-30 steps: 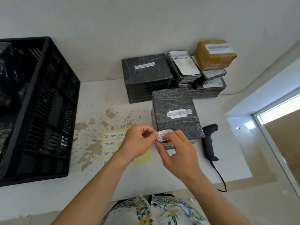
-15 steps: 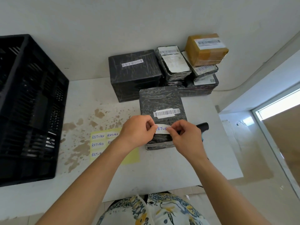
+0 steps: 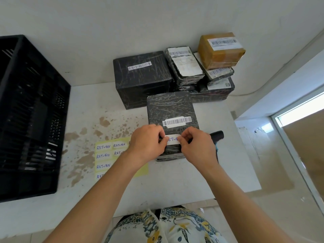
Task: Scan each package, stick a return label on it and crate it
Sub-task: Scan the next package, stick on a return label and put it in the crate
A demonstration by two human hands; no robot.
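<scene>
While both hands pinch the white paper return label (image 3: 172,139) at its two ends, it hangs over the near end of the black plastic-wrapped package (image 3: 171,109) on the white tabletop (image 3: 175,174), just below the barcode strip (image 3: 177,121). Risks, as judged: label could go down creased or skewed on the crinkled wrap, or stick to a fingertip on release; placed higher it would cover the barcode. Left hand (image 3: 147,141) and right hand (image 3: 198,146) are both palm-down, knuckles up, thumb-and-forefinger grip closed on the label, forearms converging from below. Black slatted plastic crate (image 3: 26,120) waits to the left.
</scene>
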